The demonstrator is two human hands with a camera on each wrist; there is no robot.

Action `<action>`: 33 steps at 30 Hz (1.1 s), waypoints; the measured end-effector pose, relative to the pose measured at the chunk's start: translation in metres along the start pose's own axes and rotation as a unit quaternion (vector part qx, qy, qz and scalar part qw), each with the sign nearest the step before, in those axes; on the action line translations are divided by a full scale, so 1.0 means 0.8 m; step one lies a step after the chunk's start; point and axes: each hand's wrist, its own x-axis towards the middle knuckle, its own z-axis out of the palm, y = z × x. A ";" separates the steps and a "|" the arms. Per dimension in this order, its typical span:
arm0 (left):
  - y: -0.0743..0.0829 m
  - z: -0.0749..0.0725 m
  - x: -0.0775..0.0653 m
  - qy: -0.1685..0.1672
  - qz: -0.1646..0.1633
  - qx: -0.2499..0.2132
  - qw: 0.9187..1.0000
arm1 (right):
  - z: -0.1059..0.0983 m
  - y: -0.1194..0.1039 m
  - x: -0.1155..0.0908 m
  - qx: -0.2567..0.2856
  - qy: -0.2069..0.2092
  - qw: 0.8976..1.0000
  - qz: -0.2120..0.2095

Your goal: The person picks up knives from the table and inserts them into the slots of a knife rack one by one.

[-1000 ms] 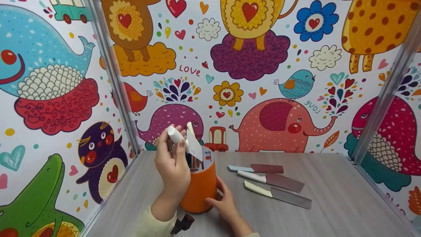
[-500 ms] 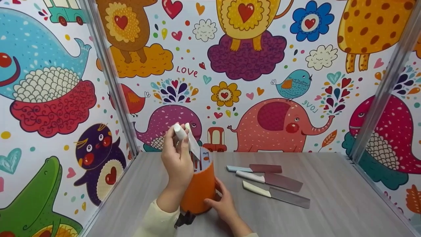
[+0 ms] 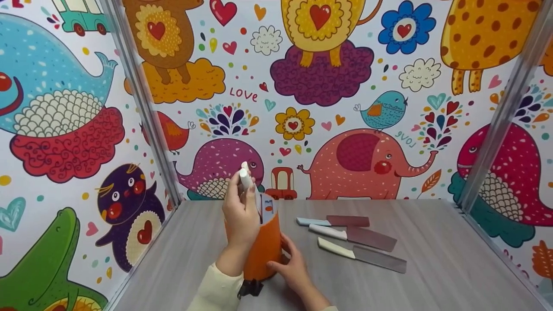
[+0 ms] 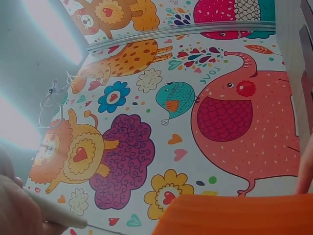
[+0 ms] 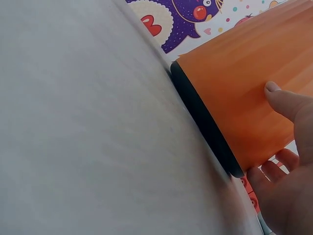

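Observation:
An orange knife block (image 3: 263,246) with a grey slotted top stands on the table, its dark base visible in the right wrist view. Around its lower right side curls my right hand (image 3: 295,263), with the thumb on the front (image 5: 276,93). My left hand (image 3: 242,216) grips the white handle of a knife (image 3: 245,177) over the block's top. A thin blade runs down from there to the slots, partly hidden by the fingers. Just behind it shows the end of a second pale handle (image 3: 244,164); whether my hand touches it, I cannot tell.
To the right on the table lie three knives: one with a light blue handle (image 3: 313,221), a white-handled cleaver (image 3: 371,237) and a cream-handled cleaver (image 3: 380,259). Cartoon-printed walls with metal corner posts (image 3: 147,103) enclose the table. A black clip-like piece (image 3: 250,288) sits by my left sleeve.
My left hand has moved right and slightly down with the knife, turning its handle more upright. Less blade shows above the block. My right hand keeps its hold on the block.

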 end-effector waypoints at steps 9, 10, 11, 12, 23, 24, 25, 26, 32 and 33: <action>-0.025 0.012 0.025 -0.014 -0.071 0.027 0.997 | 0.000 0.000 0.000 0.007 0.005 1.000 -0.010; -0.026 0.014 0.028 -0.018 -0.078 0.032 0.996 | 0.000 0.000 0.000 0.009 0.004 1.000 -0.012; -0.028 0.016 0.032 -0.021 -0.085 0.037 0.996 | 0.000 0.000 0.000 0.011 0.003 1.000 -0.015; -0.030 0.018 0.035 -0.021 -0.093 0.043 0.994 | 0.001 0.000 0.000 0.015 0.004 1.000 -0.014; -0.057 0.027 0.041 -0.021 -0.149 0.073 0.986 | 0.003 0.000 -0.004 0.014 0.011 1.000 -0.015; -0.059 0.028 0.041 -0.020 -0.151 0.075 0.985 | 0.003 0.000 -0.004 0.016 0.010 1.000 -0.016; -0.060 0.028 0.040 -0.021 -0.153 0.076 0.985 | 0.002 -0.001 -0.004 0.017 0.009 1.000 -0.016; -0.062 0.029 0.040 -0.022 -0.154 0.075 0.985 | 0.002 -0.001 -0.004 0.019 0.008 1.000 -0.016; -0.062 0.031 0.041 -0.034 -0.161 0.067 0.984 | -0.001 -0.001 -0.002 0.022 0.005 1.000 -0.015; -0.063 0.031 0.041 -0.036 -0.162 0.065 0.984 | -0.001 -0.001 -0.002 0.023 0.005 1.000 -0.014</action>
